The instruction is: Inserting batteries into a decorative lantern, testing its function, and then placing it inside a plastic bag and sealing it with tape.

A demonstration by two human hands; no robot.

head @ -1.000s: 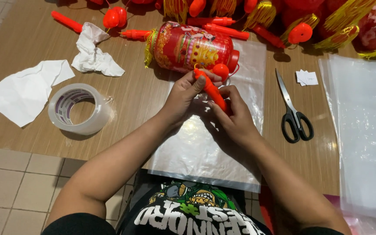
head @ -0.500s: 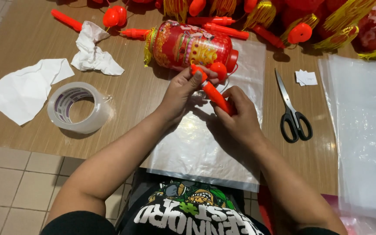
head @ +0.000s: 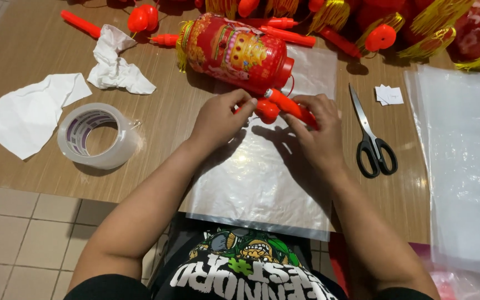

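My left hand point(head: 218, 119) pinches the red knob point(head: 266, 109); my right hand point(head: 318, 130) grips the orange handle point(head: 290, 105). I judge a hard tug could roll the lantern point(head: 234, 53) off the plastic sheet point(head: 251, 178).

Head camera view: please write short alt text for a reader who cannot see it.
Two bare hands, left hand and right hand, grip an orange plastic handle stick beside a red and gold plastic lantern, above a clear plastic sheet on a wooden table. Black scissors lie right, a clear tape roll left.
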